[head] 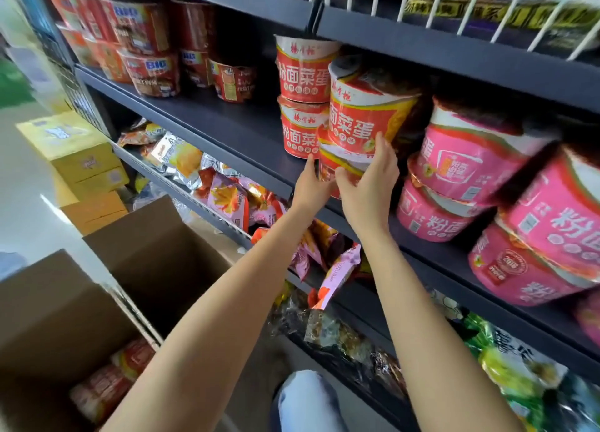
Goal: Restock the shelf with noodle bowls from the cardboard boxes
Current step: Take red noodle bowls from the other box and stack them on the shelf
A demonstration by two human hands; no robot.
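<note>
A dark metal shelf [227, 119] runs across a shop aisle in front of you, with snack bags on the tiers below and a white wire rack above. On it, near the middle, two red noodle bowls [303, 71] stand stacked one on the other. Just to their right you hold a second pair at the shelf's front edge: the upper bowl [360, 113] leans tilted toward you on top of the lower bowl [337, 165]. Your left hand [313, 184] grips the lower bowl from its left side, fingers reaching up along the wall. Your right hand [370, 184] cups the same stack from the right, thumb on the lower bowl and fingertips touching the upper bowl's base.

To the right, four pink noodle bowls [470, 162] sit in two stacks of two, with the edge of another pink one at the frame's border. Far left on the shelf stand more red and orange bowls, too blurred to count.

Below you, two cardboard boxes [156, 256] stand open on the floor; the nearer one holds red bowls, at least two showing.
</note>
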